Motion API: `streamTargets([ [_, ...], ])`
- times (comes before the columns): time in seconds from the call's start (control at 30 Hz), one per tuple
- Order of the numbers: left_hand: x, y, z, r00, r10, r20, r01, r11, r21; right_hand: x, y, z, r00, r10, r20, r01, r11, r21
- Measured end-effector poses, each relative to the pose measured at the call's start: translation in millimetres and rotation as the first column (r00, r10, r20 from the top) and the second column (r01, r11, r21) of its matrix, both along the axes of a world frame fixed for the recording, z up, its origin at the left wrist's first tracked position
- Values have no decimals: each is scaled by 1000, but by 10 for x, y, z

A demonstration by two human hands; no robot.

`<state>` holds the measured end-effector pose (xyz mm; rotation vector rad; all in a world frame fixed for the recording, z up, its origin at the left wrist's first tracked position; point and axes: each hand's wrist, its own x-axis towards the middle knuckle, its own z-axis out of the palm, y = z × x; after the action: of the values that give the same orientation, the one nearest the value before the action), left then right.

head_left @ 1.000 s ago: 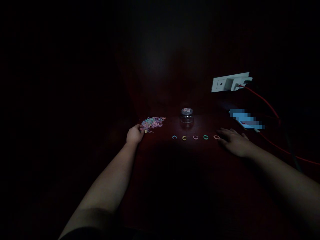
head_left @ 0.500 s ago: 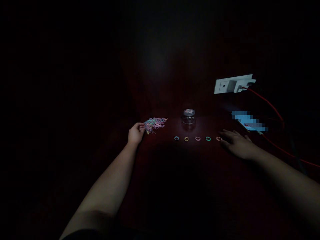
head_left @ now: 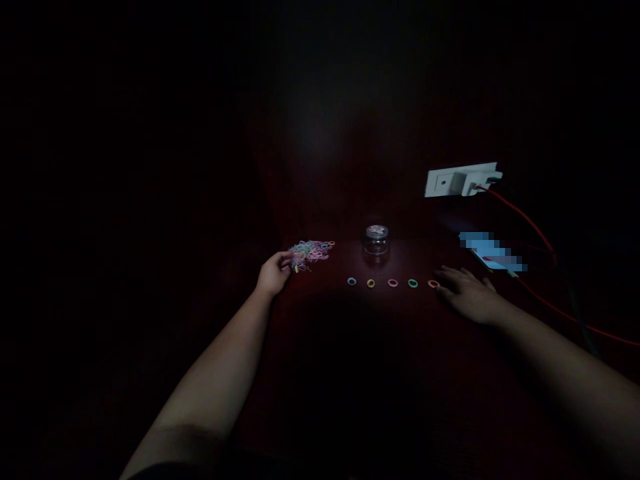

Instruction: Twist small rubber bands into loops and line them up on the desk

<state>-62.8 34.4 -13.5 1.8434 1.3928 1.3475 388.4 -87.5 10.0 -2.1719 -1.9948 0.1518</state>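
Observation:
A heap of small coloured hair ties [head_left: 311,252] lies on the dark red table. At its left edge is my left hand [head_left: 275,272], thumb and fingers apart at the heap, with no tie visible between them. A row of single hair ties runs across the table: a blue tie [head_left: 352,281], a yellow tie [head_left: 371,283], a pink tie [head_left: 393,283], a green tie [head_left: 413,283] and a peach tie [head_left: 433,284]. My right hand [head_left: 470,295] rests flat with fingers stretched out, its thumb side close beside the peach tie; whether it touches is unclear.
Behind the row stands a clear lidded jar [head_left: 376,241]. A lit phone [head_left: 493,253] lies beyond my right hand, joined by a red cable [head_left: 525,211] to a charger in the white wall socket [head_left: 463,180]. The surroundings are very dark.
My left fingers shift at the heap's edge and now show more spread from the thumb. My right hand and the row keep their places; the whole view shifts slightly.

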Motion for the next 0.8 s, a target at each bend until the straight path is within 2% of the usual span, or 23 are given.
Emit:
streamTargets([
  [0.37,20,-181,69,987,160,21,-161,987,12,39,34,-48,1000,13,-1,-13,1000,15],
  [0.6,120,-436,123,985,144,91,-142,990,-24,63,70,-86,1000,18,7,-18,1000,26],
  [0.7,321,-590,158,982,120,146,-118,993,-22,37,51,-41,1000,13,17,-14,999,48],
  [0.77,586,-722,210,980,79,180,-78,997,-14,-42,1,20,1000,10,21,-13,992,125],
  [0.8,759,-800,245,967,30,255,-25,999,-22,-110,-38,58,1000,22,12,-24,980,196],
])
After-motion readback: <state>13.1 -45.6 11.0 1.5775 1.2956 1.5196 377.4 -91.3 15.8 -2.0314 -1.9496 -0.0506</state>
